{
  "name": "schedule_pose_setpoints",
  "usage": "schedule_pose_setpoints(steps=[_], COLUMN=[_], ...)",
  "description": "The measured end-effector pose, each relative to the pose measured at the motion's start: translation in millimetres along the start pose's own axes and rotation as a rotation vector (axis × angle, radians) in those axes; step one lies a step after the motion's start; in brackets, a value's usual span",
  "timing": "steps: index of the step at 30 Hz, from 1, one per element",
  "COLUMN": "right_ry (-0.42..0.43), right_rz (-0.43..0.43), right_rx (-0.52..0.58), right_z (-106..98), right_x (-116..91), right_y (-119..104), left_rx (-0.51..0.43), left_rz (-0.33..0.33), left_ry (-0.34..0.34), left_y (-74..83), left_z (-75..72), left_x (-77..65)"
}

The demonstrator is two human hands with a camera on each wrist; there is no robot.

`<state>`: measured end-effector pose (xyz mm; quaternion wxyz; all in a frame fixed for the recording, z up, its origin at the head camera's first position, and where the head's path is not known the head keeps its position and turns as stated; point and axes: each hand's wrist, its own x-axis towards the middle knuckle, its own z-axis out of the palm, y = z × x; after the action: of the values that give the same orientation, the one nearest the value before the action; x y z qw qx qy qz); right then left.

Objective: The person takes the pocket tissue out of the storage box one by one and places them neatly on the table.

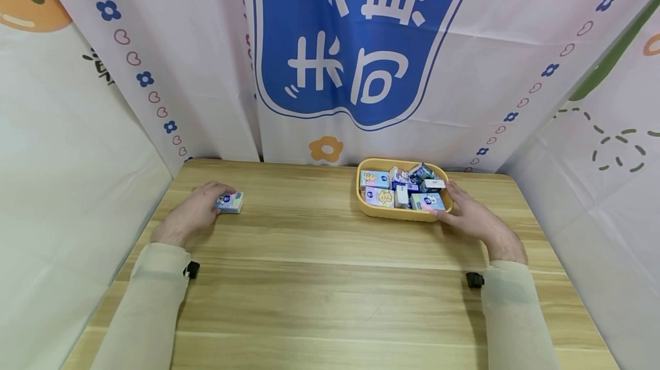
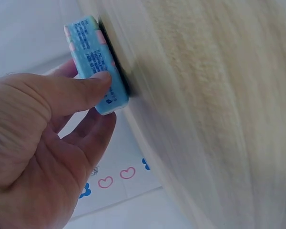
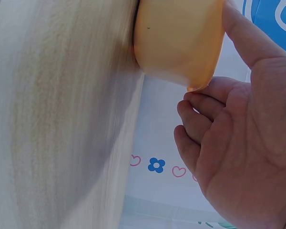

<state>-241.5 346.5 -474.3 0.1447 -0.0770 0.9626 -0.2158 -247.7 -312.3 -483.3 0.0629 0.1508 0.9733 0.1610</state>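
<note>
At the left of the table, my left hand (image 1: pixel 198 212) pinches a small blue pocket tissue pack (image 1: pixel 230 202) between thumb and fingers. In the left wrist view, the pack (image 2: pixel 96 64) stands on its edge at the tabletop, printed side showing, with the thumb (image 2: pixel 93 88) across it. My right hand (image 1: pixel 471 218) holds the right end of a yellow basket (image 1: pixel 397 214), thumb at the front rim and fingers at the end. Several tissue packs (image 1: pixel 378 197) lie inside the basket. The right wrist view shows the curled fingers (image 3: pixel 200 119) by the basket's rim (image 3: pixel 200 86).
Both arms reach over a wood-grain table (image 1: pixel 330 290). Behind its far edge hangs a white printed cloth (image 1: pixel 289 141), close behind the basket. White cloth also hangs along the left and right sides.
</note>
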Motion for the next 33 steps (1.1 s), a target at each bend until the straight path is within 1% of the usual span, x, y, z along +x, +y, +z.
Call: schedule_pose_setpoints(steps=[6, 11, 16, 19, 25, 33], right_ry=[-0.002, 0.003, 0.002, -0.001, -0.002, -0.007], right_rz=[0.010, 0.001, -0.003, 0.002, 0.010, 0.011], right_rx=[-0.003, 0.001, 0.010, 0.007, 0.003, 0.007], right_z=[0.3, -0.1, -0.2, -0.1, -0.2, -0.4], right_x=[0.4, -0.4, -0.8, -0.3, -0.2, -0.3], right_y=[-0.7, -1.1, -0.8, -0.6, -0.9, -1.4], left_rx=[0.000, 0.022, 0.042, 0.051, 0.038, 0.019], left_rz=[-0.007, 0.023, 0.077, 0.098, 0.138, 0.179], left_ry=[0.000, 0.020, 0.058, 0.071, 0.089, 0.079], left_y=[8.1, 21.1, 40.7, 54.0, 81.5, 115.5], left_z=[-1.0, 1.6, 6.3, 9.0, 13.0, 23.7], left_x=[0.1, 6.7, 15.7, 21.4, 34.0, 51.1])
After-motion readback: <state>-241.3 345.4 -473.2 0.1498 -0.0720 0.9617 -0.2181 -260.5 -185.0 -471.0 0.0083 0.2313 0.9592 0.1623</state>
